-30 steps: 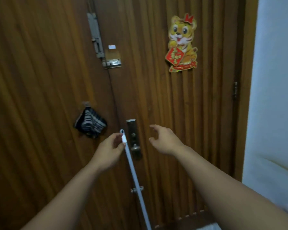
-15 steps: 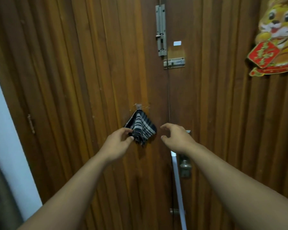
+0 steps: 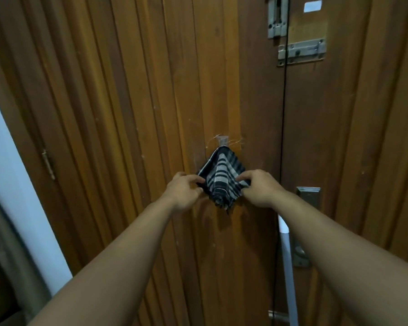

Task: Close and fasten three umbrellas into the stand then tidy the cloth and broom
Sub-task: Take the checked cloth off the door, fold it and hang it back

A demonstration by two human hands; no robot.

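Ribbed brown wooden doors [image 3: 132,114] fill nearly the whole view, 2 leaves meeting at a dark vertical seam on the right. At the far left runs a strip of pale wall [image 3: 14,184], with a small metal hinge [image 3: 48,164] on the door edge beside it.

High on the right, a grey vertical bolt [image 3: 277,17] sits above a horizontal latch [image 3: 302,52] that spans the seam; a small white sticker [image 3: 312,7] is just above and to the right of them. Lower down, right of the seam, a metal lock plate [image 3: 307,200] is partly hidden by the right forearm.

On the left leaf, a small clear hook [image 3: 223,140] carries the cloth [image 3: 223,180], a dark fabric with pale stripes, hanging by its top corner in a diamond shape against the wood.

Both bare arms reach up from below. The left hand [image 3: 183,192] has its grip closed on the cloth's left corner, thumb and fingertips pinching the edge. The right hand [image 3: 257,189] pinches the cloth's right corner in the same way, fingers curled over the fabric. The 2 hands sit level with each other, the cloth's lower point drooping between them.

Below the right forearm, the broom handle [image 3: 287,274], a pale, thin pole, stands upright close to the seam, apart from both hands. Its lower end runs out of view.
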